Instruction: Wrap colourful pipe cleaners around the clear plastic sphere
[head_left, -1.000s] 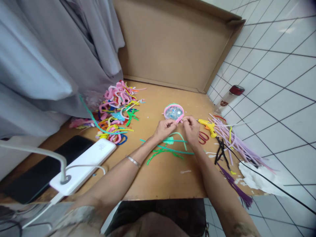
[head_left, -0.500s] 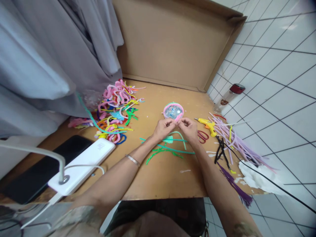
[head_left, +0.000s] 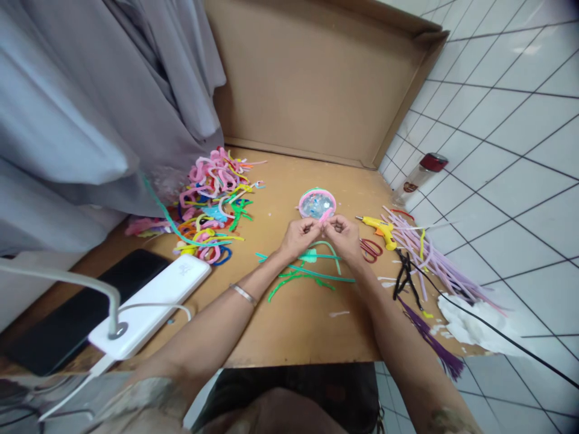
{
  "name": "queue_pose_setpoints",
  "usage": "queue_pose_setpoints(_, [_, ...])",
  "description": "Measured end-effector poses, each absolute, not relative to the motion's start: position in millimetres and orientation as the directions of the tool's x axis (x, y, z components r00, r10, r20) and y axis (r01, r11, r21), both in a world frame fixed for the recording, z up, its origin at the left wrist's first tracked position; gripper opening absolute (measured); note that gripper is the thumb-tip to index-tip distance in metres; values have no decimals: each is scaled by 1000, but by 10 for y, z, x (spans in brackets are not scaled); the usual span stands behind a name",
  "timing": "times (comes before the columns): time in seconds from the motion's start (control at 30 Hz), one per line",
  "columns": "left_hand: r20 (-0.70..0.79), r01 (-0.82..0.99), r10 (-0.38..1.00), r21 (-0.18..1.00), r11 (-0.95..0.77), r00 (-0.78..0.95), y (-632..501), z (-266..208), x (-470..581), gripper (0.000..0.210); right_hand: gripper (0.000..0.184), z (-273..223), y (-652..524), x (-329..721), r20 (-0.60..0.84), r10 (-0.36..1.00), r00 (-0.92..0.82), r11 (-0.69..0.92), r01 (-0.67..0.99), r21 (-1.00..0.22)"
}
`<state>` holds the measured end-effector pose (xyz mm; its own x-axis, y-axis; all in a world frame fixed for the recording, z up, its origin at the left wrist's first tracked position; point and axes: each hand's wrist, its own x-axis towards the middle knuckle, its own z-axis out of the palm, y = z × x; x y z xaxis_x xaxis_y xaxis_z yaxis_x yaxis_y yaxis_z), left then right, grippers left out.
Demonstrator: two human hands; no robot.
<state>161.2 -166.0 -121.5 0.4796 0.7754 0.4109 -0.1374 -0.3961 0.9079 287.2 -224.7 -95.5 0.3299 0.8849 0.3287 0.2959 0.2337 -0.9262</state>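
Between my fingertips is a short pink pipe cleaner (head_left: 326, 214), pinched from both sides. My left hand (head_left: 301, 236) is closed on it from the left, and my right hand (head_left: 342, 235) grips it from the right, the two nearly touching. Just beyond them sits a round, pink-rimmed container (head_left: 316, 203) with small bits inside. Under my wrists lie green pipe cleaners (head_left: 295, 274) and a teal one (head_left: 325, 278). Red-handled scissors (head_left: 371, 250) rest partly behind my right wrist.
Left stands a tangled heap of colourful pipe cleaners (head_left: 212, 205), with a white power bank (head_left: 151, 304) and black phone (head_left: 85, 307) nearer. To the right are a yellow glue gun (head_left: 382, 232), lilac pipe cleaners (head_left: 434, 259), black pliers (head_left: 402, 274) and a bottle (head_left: 418, 178).
Both hands stay pinched on the pink pipe cleaner, with only a slight shift of the right hand leftward. Nothing else has visibly moved.
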Motion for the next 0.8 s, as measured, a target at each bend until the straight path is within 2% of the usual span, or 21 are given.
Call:
queue_pose_setpoints(0.13, [401, -135, 784, 913, -386, 474, -1664, -1232, 1610, 38, 19, -964, -2255, 2929, 351, 908, 229, 253, 369, -894])
queue_pose_setpoints(0.23, [404, -126, 782, 911, -394, 475, -1674, -1234, 1613, 36, 14, -958, -2264, 2956, 403, 890, 213, 245, 522, -817])
queue_pose_setpoints(0.33, [400, -127, 786, 913, -389, 472, -1690, -1224, 1626, 36, 15, -953, -2283, 2939, 546, 816, 189, 261, 722, -640])
queue_pose_setpoints(0.47, [397, -155, 795, 917, -369, 458, -1713, -1201, 1649, 36, 16, -973, -2297, 2906, 686, 718, 118, 267, 864, -428])
queue_pose_setpoints(0.63, [400, -184, 787, 916, -356, 470, -1730, -1180, 1661, 37, 20, -963, -2303, 2972, 722, 688, -78, 253, 958, -137])
queue_pose_setpoints(0.8, [409, -157, 786, 911, -381, 464, -1719, -1172, 1671, 35, 29, -910, -2319, 3028, 691, 678, -250, 228, 966, 125])
